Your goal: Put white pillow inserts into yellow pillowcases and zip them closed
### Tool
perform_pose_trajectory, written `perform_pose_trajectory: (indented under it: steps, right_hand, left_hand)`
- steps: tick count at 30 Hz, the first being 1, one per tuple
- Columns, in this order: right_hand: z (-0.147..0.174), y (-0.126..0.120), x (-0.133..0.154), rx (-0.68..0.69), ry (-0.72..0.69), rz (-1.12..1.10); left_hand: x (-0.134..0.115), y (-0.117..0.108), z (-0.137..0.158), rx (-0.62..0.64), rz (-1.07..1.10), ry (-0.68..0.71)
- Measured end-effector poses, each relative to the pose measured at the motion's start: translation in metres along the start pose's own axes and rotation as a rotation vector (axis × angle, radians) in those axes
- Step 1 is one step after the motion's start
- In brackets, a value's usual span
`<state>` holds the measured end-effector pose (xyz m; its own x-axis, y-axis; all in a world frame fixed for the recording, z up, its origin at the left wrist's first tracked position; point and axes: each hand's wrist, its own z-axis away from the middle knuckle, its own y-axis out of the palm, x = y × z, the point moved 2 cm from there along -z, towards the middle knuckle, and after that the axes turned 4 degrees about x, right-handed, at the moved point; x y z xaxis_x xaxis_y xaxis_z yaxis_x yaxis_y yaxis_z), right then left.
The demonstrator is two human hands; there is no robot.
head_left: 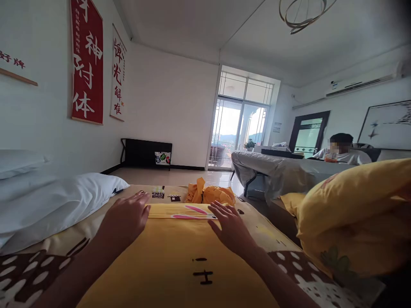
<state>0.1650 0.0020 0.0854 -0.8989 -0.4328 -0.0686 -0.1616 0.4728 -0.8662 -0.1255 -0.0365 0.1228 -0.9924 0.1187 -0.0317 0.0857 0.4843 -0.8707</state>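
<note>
- The yellow cloth lies on the patterned bedding, in the middle, between both forearms.
- Its visible long axis goes from the person's side toward the far side of the room; the near end is cut by the lower border of the view.
- The far end makes a nearly straight edge, which runs crosswise from the left hand to the right hand.
- Along this edge, two long pink-and-white shapes are printed; they lie crosswise, with the narrow tips toward the left.
- The right hand is flat at the far right corner, its fingers stretched and released, the thumb apart.
- The left hand is at the far left corner and is seen from its back; I cannot tell if its fingers grasp the cloth.
- Just beyond the far edge lies an orange bundle, crumpled.
- A white pillow rests at left; a bulky yellow bundle stands at right.
</note>
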Motion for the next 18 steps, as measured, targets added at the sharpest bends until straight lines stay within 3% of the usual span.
perform_pose_trajectory:
  steps: [3, 5, 7, 9, 11, 14, 16, 18]
  right_hand:
    - [-0.067, -0.009, 0.029, 0.004, -0.098, -0.036]
    - [-0.110, -0.004, 0.033, 0.034, -0.133, -0.058]
    - [-0.146, 0.016, 0.025, 0.091, -0.155, -0.070]
    - [-0.166, 0.053, 0.008, 0.145, -0.167, -0.087]
    - [-0.166, 0.104, -0.014, 0.211, -0.152, -0.134]
    - [-0.144, 0.179, -0.044, 0.387, -0.046, -0.259]
    - [-0.132, 0.205, -0.056, 0.448, 0.001, -0.325]
    - [-0.130, 0.210, -0.067, 0.476, 0.024, -0.395]
  left_hand:
    - [-0.033, -0.009, -0.070, 0.051, -0.054, 0.089]
    - [-0.045, 0.002, -0.115, 0.089, -0.052, 0.099]
    - [-0.048, 0.028, -0.151, 0.155, -0.034, 0.090]
    - [-0.041, 0.070, -0.172, 0.242, -0.011, 0.088]
    - [-0.026, 0.122, -0.173, 0.353, 0.027, 0.099]
    - [0.004, 0.198, -0.149, 0.523, 0.120, 0.124]
    - [0.023, 0.230, -0.134, 0.575, 0.246, 0.090]
    - [0.040, 0.244, -0.130, 0.613, 0.397, 0.027]
